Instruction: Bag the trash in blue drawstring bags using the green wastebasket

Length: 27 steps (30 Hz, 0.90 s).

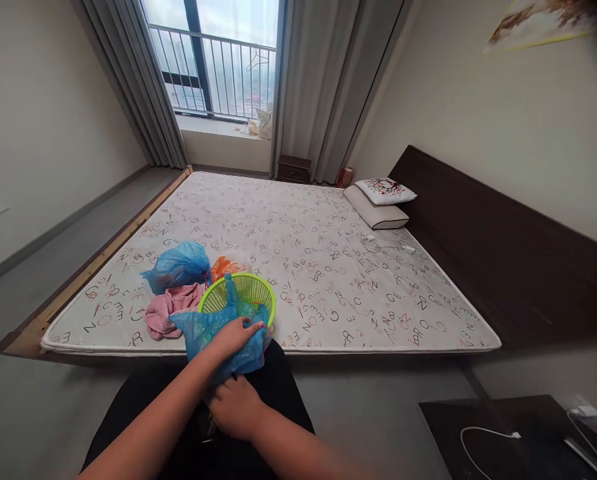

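A crumpled blue plastic bag lies over my lap and against the near rim of a lime-green plastic basket on the mattress edge. My left hand rests across this bag, fingers bent and closed on its film. Just below, my right hand is curled in at the bag's lower side; what its fingers grip is hidden. Part of the bag hangs into the basket, where something greenish shows through. A pink cloth is bunched to the left, in front of a second, filled blue bag.
An orange-and-clear plastic bag sits behind the basket. The letter-print mattress stretches to two stacked pillows by the dark headboard. At lower right, white cables lie on a dark surface.
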Motion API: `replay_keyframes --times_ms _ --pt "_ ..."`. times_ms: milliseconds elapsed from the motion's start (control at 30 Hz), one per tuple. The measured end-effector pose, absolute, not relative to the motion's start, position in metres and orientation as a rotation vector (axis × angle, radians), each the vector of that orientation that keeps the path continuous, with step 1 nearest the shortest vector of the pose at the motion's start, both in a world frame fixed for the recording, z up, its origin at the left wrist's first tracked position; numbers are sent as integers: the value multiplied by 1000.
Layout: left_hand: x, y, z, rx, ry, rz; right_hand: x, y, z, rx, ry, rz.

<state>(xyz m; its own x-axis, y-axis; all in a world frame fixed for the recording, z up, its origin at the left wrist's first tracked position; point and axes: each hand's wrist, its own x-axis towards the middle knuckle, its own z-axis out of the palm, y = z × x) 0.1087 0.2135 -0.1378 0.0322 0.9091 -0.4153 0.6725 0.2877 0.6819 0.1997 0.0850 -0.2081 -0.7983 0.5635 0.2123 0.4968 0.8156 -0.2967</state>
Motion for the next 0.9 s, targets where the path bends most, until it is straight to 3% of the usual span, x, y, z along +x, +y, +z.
replay_keyframes --times_ms 133,400,667,900 --pt "109 205 -147 1491 1623 309 202 79 -212 -734 -2780 301" --pt "43 161 -145 1313 1573 775 222 71 -197 -753 -2612 263" --pt "11 113 -97 1402 1607 779 231 56 -179 -685 -2478 516" --pt "-29 48 -73 1604 1616 760 256 59 -179 -1153 -1348 1013"
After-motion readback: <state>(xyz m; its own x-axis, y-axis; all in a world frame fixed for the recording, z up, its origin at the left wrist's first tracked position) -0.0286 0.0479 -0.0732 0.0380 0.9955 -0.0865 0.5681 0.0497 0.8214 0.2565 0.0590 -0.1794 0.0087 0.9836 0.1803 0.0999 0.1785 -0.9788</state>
